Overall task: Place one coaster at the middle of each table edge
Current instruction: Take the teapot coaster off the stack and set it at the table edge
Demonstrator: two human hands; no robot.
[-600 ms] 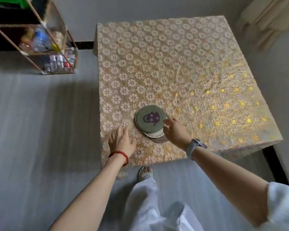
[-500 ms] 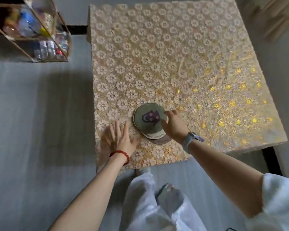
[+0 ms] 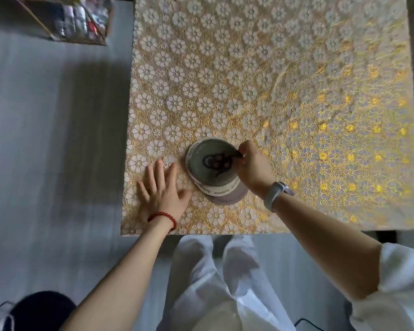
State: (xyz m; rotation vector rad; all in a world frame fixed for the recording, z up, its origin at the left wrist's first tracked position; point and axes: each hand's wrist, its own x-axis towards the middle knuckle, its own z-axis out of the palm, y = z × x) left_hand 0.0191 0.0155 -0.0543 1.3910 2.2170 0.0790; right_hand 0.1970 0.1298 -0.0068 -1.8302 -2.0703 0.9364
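A square worktop (image 3: 320,56) covered with a gold and white flower-patterned cloth fills the upper and right part of the frame, its near edge running across just below the middle. On it, near the lower left part of the cloth and a little in from the near edge, lies a small stack of round coasters (image 3: 215,172), fanned so that the lower ones peek out toward the bottom of the frame. The top coaster (image 3: 212,163) is grey-green with a dark purple figure printed on it; under it shows a pale rim with lettering, and lowest a plain mauve disc (image 3: 227,199). The right hand (image 3: 253,168), with a grey watch (image 3: 276,194) on its wrist, comes in from the lower right and its fingertips (image 3: 240,154) pinch together on the right edge of the top coaster. The left hand (image 3: 164,189), with a red bead bracelet (image 3: 163,217) at the wrist, lies flat on the cloth just left of the stack, fingers spread apart and holding nothing. White trousers (image 3: 215,283) show below the worktop's near edge. At the upper left of the frame a wire rack (image 3: 77,20) of bottles stands on the grey floor (image 3: 46,139).
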